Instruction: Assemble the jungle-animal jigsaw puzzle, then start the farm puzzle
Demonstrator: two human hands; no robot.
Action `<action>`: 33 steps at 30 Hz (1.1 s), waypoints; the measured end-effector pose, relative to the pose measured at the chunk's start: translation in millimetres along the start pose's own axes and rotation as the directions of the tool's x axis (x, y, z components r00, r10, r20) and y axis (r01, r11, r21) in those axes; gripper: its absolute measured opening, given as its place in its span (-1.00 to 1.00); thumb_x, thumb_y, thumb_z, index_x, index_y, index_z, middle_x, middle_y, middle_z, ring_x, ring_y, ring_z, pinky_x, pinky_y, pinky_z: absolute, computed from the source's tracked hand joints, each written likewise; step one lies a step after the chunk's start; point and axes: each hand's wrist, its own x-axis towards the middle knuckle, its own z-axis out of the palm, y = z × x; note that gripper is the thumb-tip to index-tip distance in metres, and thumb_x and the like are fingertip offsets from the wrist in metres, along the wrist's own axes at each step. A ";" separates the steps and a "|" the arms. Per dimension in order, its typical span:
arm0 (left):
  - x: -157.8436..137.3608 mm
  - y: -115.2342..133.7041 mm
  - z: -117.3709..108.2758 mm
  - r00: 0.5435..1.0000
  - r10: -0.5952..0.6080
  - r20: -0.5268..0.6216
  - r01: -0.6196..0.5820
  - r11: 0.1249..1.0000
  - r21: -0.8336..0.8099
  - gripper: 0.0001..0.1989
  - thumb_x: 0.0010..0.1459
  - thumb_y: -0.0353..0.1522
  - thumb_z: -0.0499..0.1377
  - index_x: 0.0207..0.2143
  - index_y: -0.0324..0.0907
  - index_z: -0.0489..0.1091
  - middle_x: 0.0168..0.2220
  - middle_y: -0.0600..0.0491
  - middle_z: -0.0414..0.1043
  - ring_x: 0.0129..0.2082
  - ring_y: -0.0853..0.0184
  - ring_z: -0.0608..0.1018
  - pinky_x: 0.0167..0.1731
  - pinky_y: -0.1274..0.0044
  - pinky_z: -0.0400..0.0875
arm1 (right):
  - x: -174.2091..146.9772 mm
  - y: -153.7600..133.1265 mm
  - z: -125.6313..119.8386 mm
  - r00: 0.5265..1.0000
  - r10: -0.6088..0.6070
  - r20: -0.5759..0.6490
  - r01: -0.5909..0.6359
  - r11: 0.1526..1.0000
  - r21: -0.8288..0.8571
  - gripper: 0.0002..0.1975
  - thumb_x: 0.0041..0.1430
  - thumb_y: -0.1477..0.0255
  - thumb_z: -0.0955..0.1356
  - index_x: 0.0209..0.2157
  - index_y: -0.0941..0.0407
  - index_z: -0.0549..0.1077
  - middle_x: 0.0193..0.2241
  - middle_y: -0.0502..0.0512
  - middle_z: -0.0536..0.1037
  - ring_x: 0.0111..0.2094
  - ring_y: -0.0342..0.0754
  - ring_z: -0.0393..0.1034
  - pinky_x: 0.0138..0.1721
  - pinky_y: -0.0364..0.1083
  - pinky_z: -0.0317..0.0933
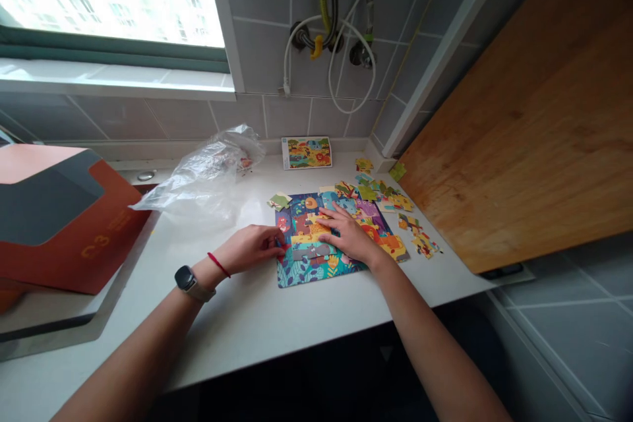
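A colourful animal jigsaw puzzle (316,271) lies on the white counter, many of its pieces fitted together. At its left edge, the fingers of my left hand (260,247) are pinched on a puzzle piece (281,252), mostly hidden but showing some red and blue. My right hand (349,235) rests palm down over the middle of the puzzle with its fingers spread, covering part of the picture. Loose puzzle pieces (386,191) lie in a heap by the far right corner, and a few more pieces (279,201) overlap the far left corner.
Behind the puzzle, a small picture card (307,153) leans near the tiled wall. A crumpled clear plastic bag (208,171) lies to its left. An open orange box (64,224) stands at far left. On the right, a wooden panel (534,125) borders the counter (247,330).
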 end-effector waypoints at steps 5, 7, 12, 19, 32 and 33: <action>0.7 -0.1 0.6 1.000 -0.018 -0.011 0.018 1.000 -0.008 -0.66 0.32 -0.04 0.19 -0.19 -0.11 0.54 -0.42 0.08 0.50 -0.46 0.33 0.47 -0.43 0.55 0.24 | 1.4 4.0 1.2 0.999 0.022 -0.043 -0.022 1.000 -0.001 -0.55 0.29 0.25 0.49 0.18 0.01 0.59 0.37 0.18 0.38 0.50 0.30 0.00 0.46 0.40 -0.05; 1.2 -0.5 1.0 1.000 -0.012 -0.015 0.012 1.000 0.000 -0.65 0.33 -0.03 0.19 -0.20 -0.12 0.55 -0.44 0.09 0.48 -0.47 0.34 0.45 -0.45 0.55 0.23 | 1.9 6.8 2.6 0.998 0.018 -0.054 -0.019 1.000 -0.001 -0.56 0.28 0.25 0.49 0.16 0.01 0.60 0.37 0.17 0.39 0.50 0.30 0.01 0.46 0.40 -0.04; 1.7 0.6 0.9 1.000 0.003 -0.020 -0.002 1.000 0.012 -0.62 0.34 -0.02 0.18 -0.22 -0.12 0.55 -0.47 0.10 0.45 -0.50 0.36 0.41 -0.47 0.56 0.21 | 4.0 14.2 8.8 0.991 -0.006 -0.132 0.006 1.000 0.000 -0.60 0.28 0.27 0.50 0.13 0.00 0.62 0.35 0.18 0.41 0.48 0.27 0.08 0.46 0.40 -0.04; 2.5 2.9 1.6 0.999 -0.008 -0.037 0.010 0.999 0.053 -0.64 0.34 -0.03 0.18 -0.25 -0.12 0.52 -0.48 0.11 0.46 -0.52 0.36 0.41 -0.47 0.55 0.22 | 4.8 14.0 12.3 0.986 -0.004 -0.168 0.004 1.000 -0.004 -0.63 0.31 0.29 0.48 0.12 0.01 0.63 0.33 0.19 0.44 0.46 0.26 0.11 0.45 0.36 0.03; 2.0 5.7 1.1 0.999 -0.025 -0.038 0.026 0.999 0.032 -0.65 0.33 -0.03 0.19 -0.27 -0.11 0.52 -0.47 0.10 0.47 -0.50 0.34 0.42 -0.47 0.54 0.20 | 17.6 10.6 27.9 0.970 -0.097 -0.223 0.072 0.991 -0.115 -0.67 0.39 0.45 0.37 0.11 0.01 0.64 0.29 0.15 0.49 0.42 0.19 0.21 0.47 0.33 0.05; 1.9 5.6 1.1 0.999 -0.022 -0.041 0.024 0.999 0.035 -0.66 0.32 -0.04 0.20 -0.28 -0.11 0.51 -0.47 0.10 0.47 -0.50 0.34 0.42 -0.47 0.54 0.20 | 18.2 9.9 28.6 0.969 -0.092 -0.229 0.065 0.990 -0.124 -0.67 0.39 0.44 0.37 0.11 0.01 0.64 0.29 0.15 0.49 0.42 0.19 0.21 0.47 0.32 0.06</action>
